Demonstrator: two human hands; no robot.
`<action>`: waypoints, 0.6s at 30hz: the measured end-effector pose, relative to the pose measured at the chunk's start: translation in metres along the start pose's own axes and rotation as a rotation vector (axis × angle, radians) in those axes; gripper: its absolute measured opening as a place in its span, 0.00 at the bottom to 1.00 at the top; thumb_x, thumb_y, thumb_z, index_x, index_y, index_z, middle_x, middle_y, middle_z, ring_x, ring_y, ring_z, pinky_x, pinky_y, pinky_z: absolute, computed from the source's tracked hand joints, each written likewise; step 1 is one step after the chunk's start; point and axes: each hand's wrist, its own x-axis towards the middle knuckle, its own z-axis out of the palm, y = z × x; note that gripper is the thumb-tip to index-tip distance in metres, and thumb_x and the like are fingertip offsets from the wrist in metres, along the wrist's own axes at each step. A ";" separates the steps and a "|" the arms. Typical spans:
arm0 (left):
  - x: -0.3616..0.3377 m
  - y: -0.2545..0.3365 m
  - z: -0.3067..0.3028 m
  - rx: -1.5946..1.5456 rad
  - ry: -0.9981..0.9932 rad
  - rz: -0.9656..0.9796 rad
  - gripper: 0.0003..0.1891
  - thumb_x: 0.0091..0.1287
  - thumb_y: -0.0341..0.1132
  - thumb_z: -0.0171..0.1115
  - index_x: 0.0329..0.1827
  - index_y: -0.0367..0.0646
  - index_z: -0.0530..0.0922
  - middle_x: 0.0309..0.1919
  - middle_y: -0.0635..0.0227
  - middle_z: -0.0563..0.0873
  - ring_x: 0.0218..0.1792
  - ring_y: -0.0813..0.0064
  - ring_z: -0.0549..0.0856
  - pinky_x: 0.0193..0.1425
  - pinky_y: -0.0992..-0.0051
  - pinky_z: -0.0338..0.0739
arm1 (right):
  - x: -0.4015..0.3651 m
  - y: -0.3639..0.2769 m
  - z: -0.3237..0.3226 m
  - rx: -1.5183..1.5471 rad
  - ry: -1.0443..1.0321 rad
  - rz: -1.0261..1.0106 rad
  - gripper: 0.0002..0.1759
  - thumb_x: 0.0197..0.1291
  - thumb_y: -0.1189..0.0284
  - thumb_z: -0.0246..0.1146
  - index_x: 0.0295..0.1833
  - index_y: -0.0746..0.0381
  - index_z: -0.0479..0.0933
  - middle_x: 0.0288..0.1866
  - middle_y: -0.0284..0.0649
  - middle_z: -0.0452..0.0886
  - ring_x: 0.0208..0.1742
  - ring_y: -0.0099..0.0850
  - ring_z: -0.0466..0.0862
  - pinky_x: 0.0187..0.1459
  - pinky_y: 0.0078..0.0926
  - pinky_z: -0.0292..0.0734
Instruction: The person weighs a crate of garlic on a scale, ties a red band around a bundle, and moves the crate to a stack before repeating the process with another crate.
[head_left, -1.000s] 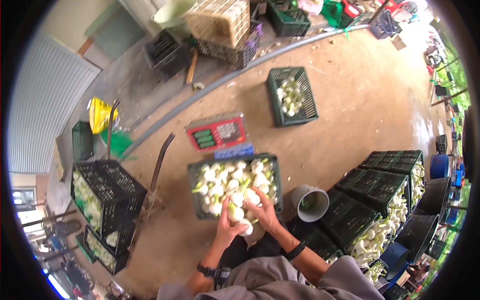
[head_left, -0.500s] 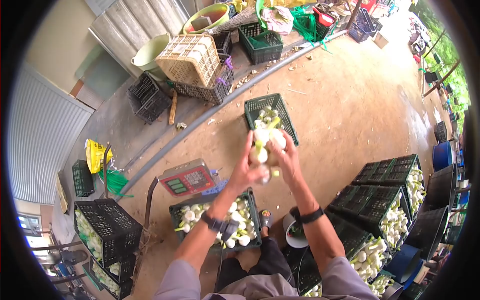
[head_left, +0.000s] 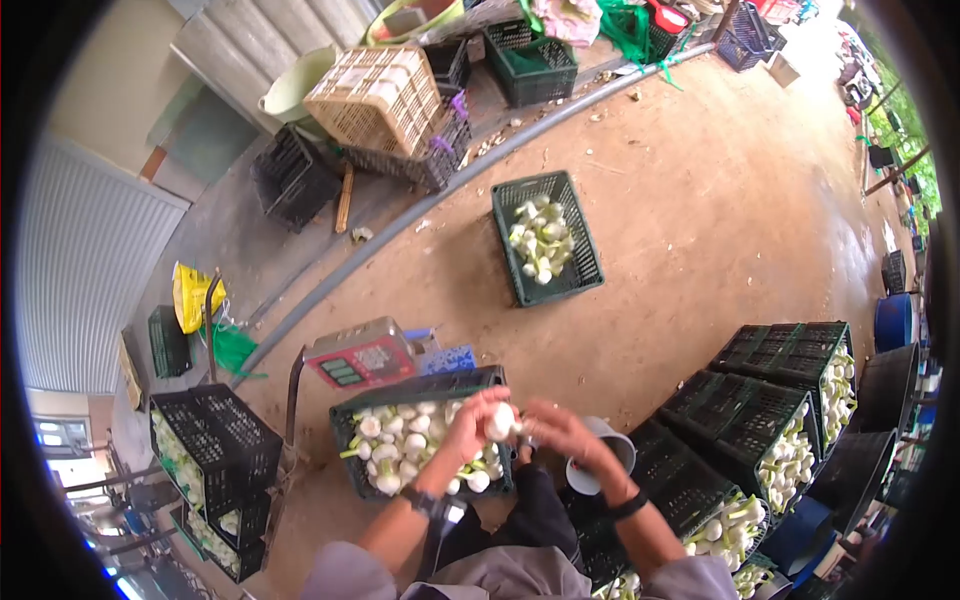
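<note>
A single white bulb [head_left: 500, 422] is in my left hand [head_left: 474, 428], over the right edge of a green crate [head_left: 345, 425] full of white bulbs. Close beside it on the right is my right hand [head_left: 570, 436], its fingers blurred and stretched toward the bulb; whether they grip anything is unclear. Farther forward on the ground, another green crate [head_left: 510, 265] holds a small pile of bulbs [head_left: 541, 238]. A scale with a red display panel [head_left: 362, 362] stands just behind the full crate.
Stacked dark crates of bulbs [head_left: 735, 415] stand at the right, and more [head_left: 215, 450] at the left. A white bucket [head_left: 618, 447] is by my right forearm. A grey pipe [head_left: 400, 240] crosses the ground, with a beige basket [head_left: 372, 98] beyond.
Both hands have come back toward my body from above the far crate. The several bulbs between them are gone from my hands, and one bulb is now in my left hand.
</note>
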 end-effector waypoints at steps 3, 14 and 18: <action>-0.070 -0.063 -0.033 -0.176 0.156 0.059 0.22 0.67 0.34 0.58 0.63 0.34 0.76 0.50 0.53 0.86 0.53 0.63 0.86 0.61 0.64 0.80 | -0.038 -0.010 0.073 0.295 -0.067 0.303 0.25 0.71 0.60 0.62 0.65 0.65 0.73 0.46 0.39 0.84 0.43 0.25 0.84 0.44 0.24 0.81; -0.262 -0.069 -0.163 0.261 0.494 -0.071 0.28 0.75 0.46 0.60 0.70 0.36 0.70 0.60 0.58 0.80 0.52 0.68 0.85 0.47 0.67 0.87 | -0.031 0.041 0.223 0.223 0.035 0.436 0.13 0.70 0.71 0.61 0.52 0.70 0.78 0.29 0.37 0.81 0.24 0.22 0.81 0.25 0.20 0.79; -0.353 -0.072 -0.246 0.185 0.637 -0.060 0.23 0.73 0.43 0.62 0.65 0.38 0.74 0.52 0.55 0.84 0.46 0.66 0.88 0.43 0.65 0.89 | -0.004 0.049 0.260 0.206 0.247 0.293 0.13 0.69 0.71 0.61 0.51 0.70 0.78 0.29 0.37 0.81 0.23 0.23 0.81 0.26 0.21 0.81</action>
